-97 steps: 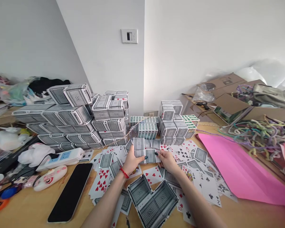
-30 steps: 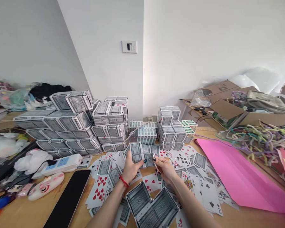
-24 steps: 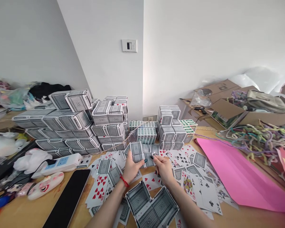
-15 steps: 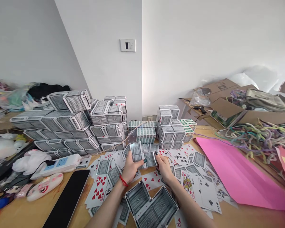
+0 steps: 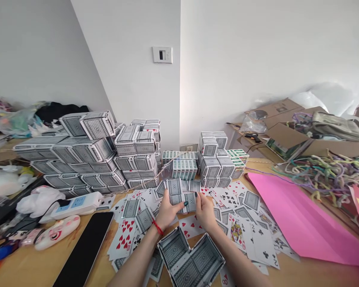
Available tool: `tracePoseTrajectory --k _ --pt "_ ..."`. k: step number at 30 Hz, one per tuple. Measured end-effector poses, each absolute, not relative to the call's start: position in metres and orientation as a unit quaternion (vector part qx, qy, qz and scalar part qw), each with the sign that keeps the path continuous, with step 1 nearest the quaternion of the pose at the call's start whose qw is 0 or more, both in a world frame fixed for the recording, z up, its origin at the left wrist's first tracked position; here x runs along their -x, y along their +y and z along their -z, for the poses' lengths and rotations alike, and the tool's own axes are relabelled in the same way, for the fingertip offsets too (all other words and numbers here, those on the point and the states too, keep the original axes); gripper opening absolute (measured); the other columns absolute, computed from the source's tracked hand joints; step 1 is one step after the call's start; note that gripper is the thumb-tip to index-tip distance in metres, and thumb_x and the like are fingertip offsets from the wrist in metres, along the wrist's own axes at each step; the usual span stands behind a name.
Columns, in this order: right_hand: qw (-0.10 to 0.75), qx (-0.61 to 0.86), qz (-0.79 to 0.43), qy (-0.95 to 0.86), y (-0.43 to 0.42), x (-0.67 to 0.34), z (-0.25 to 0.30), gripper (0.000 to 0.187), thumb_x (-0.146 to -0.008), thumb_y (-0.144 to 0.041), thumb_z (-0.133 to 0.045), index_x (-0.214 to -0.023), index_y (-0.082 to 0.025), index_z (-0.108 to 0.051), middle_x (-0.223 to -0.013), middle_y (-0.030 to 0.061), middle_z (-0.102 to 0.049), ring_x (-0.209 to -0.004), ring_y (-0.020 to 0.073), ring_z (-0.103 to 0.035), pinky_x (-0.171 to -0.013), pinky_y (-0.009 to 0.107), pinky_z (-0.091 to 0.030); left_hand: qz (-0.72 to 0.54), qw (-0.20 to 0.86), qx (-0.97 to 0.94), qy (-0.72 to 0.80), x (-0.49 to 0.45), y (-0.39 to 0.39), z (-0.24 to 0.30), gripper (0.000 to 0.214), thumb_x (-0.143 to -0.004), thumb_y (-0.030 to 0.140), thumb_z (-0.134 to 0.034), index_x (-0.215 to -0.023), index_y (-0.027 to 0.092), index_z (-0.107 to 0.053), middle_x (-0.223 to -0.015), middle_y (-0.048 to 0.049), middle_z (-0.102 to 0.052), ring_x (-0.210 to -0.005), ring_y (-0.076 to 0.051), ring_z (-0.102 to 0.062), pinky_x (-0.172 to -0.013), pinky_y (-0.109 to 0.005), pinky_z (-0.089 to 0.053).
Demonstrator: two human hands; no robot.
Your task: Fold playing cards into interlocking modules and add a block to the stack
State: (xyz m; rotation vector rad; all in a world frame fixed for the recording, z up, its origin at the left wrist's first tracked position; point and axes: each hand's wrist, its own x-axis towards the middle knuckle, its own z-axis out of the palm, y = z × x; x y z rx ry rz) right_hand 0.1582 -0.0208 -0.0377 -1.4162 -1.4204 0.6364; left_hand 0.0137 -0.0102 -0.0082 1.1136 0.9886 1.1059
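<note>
In the middle of the head view my left hand (image 5: pixel 168 213) grips a flat piece made of joined playing cards (image 5: pixel 175 190), backs up, with its thumb on top. My right hand (image 5: pixel 205 209) pinches the right edge of this piece, fingers curled in. Below my wrists an open L-shaped box built from playing cards (image 5: pixel 205 259) stands on the table, its hollow side up. Loose playing cards (image 5: pixel 261 239) lie spread around both hands, some face up, others face down.
Stacked card-covered blocks (image 5: pixel 89 149) fill the back left, with a smaller stack (image 5: pixel 212 163) behind my right hand. A black phone (image 5: pixel 85 247) and a power strip (image 5: pixel 77 207) lie left. Pink paper (image 5: pixel 299 223), tangled yarn (image 5: pixel 323 175) and a cardboard box (image 5: pixel 332 145) are right.
The joined card piece has turned slightly in my hands, and its right edge is now more covered by my right fingers, which are curled tighter. The open box has stayed put.
</note>
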Motion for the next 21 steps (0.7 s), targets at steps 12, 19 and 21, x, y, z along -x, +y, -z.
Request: tracePoseTrajectory --k 12,19,21 --pt "0.571 0.551 -0.404 -0.456 -0.018 -0.161 0.037 0.044 -0.077 -0.063 -0.036 -0.066 -0.021 -0.046 -0.043 -0.0065 -0.035 -0.037 0.0106 -0.031 -0.04 0.024 -0.023 -0.508 0.588 -0.456 0.434 -0.014 -0.007 0.016 0.039 -0.07 0.031 -0.063 -0.104 0.021 -0.046 -0.107 -0.0082 -0.061 -0.103 -0.026 -0.056 -0.084 -0.042 -0.047" --pt "0.605 0.453 -0.508 -0.414 -0.016 -0.164 0.031 0.026 -0.068 -0.042 -0.062 -0.074 -0.019 -0.051 -0.051 -0.0076 -0.041 -0.041 0.0061 -0.031 -0.04 0.019 -0.025 -0.543 0.64 -0.409 0.357 -0.008 -0.001 0.023 0.031 -0.073 0.027 -0.057 -0.103 0.021 -0.054 -0.111 -0.0069 -0.062 -0.105 -0.026 -0.056 -0.087 -0.043 -0.045" --pt "0.625 0.455 -0.515 -0.37 -0.012 -0.167 0.034 0.027 -0.069 -0.041 -0.06 -0.061 -0.02 -0.045 -0.049 -0.0076 -0.038 -0.041 0.0065 -0.032 -0.04 0.019 -0.027 -0.514 0.674 -0.399 0.349 -0.005 -0.002 0.02 0.026 -0.071 0.027 -0.059 -0.096 0.02 -0.058 -0.103 -0.0073 -0.065 -0.096 -0.028 -0.06 -0.081 -0.045 -0.048"
